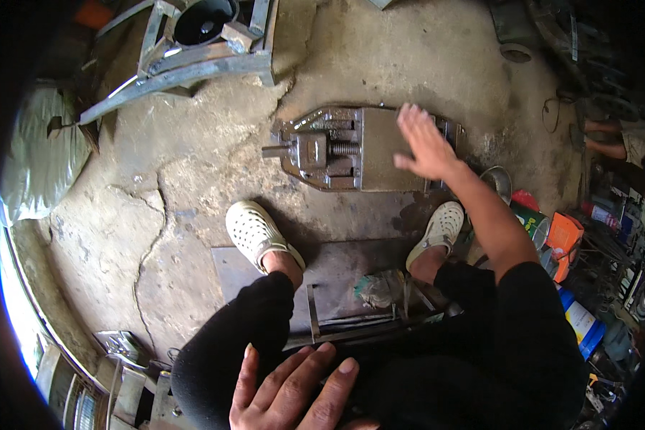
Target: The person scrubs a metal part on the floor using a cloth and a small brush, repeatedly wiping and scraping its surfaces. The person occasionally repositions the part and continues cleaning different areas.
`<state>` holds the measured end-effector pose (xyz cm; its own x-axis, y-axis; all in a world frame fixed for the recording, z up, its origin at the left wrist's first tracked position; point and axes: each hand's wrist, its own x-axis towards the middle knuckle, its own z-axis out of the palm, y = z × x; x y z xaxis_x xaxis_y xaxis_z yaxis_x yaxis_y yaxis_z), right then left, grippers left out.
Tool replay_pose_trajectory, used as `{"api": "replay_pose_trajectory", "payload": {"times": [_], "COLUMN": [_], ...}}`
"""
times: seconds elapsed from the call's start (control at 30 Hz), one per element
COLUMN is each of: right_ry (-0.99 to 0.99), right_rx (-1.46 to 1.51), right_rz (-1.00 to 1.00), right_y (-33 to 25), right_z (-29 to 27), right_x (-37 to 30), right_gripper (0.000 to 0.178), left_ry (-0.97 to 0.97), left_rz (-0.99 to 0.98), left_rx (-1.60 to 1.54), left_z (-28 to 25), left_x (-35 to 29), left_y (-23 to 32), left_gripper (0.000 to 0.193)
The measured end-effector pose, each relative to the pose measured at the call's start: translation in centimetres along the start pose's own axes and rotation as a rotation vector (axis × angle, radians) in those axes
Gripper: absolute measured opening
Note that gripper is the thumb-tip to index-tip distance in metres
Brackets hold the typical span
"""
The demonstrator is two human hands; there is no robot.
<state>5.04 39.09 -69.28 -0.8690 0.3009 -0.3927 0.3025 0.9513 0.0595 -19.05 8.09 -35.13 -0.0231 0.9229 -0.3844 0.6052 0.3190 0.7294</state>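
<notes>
A dark, wet-looking machine vise [401,154] lies on the concrete floor in front of my feet. Its broad flat plate is at the middle and right, with a threaded screw [345,148] and a blocky screw housing [311,151] to the left. Over the right part of the plate is my right hand [426,147], fingers stretched out and holding nothing. Whether the palm touches the metal I cannot tell. My left hand [294,390] rests by my lap at the lower edge, fingers spread, with no object in it.
An angled metal frame [215,68] with a round dark drum stands at the far left. Cans, an orange container [565,240] and a blue-white container [584,326] crowd the right. A metal plate [229,269] lies under my clogs. Part of another person [613,140] shows at far right.
</notes>
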Motion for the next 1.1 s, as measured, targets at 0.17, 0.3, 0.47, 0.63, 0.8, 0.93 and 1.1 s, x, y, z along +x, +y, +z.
{"api": "replay_pose_trajectory", "payload": {"times": [0.17,0.3,0.47,0.63,0.8,0.93,1.1], "right_ry": [-0.146,-0.409,-0.121,-0.049,-0.16,-0.086,-0.133], "right_rx": [0.161,-0.098,0.135,0.075,0.216,0.044,0.314], "right_rz": [-0.025,-0.159,0.104,-0.032,-0.117,0.182,-0.122], "right_y": [-2.9,-0.6,-3.7,-1.3,-3.3,-2.3,-3.9], "right_z": [-1.7,-2.6,-2.9,-1.6,-1.9,-1.4,-0.7], "right_x": [1.0,0.5,1.5,0.8,2.9,3.3,1.0], "right_gripper": [0.115,0.099,0.108,0.107,0.114,0.102,0.116], "left_ry": [-0.022,-0.114,-0.015,-0.053,0.002,0.031,0.012], "left_rz": [-0.005,-0.022,0.03,-0.019,0.023,0.005,0.01], "left_rx": [0.022,0.006,-0.068,-0.07,-0.03,-0.038,-0.027], "left_z": [-0.9,-1.0,-0.3,-0.6,-0.4,-0.5,-0.5], "left_x": [0.3,0.4,0.0,-0.4,-0.5,-0.1,0.3], "left_y": [0.6,0.4,0.8,0.8,1.2,1.4,1.4], "left_gripper": [0.065,0.063,0.06,0.06,0.06,0.06,0.061]}}
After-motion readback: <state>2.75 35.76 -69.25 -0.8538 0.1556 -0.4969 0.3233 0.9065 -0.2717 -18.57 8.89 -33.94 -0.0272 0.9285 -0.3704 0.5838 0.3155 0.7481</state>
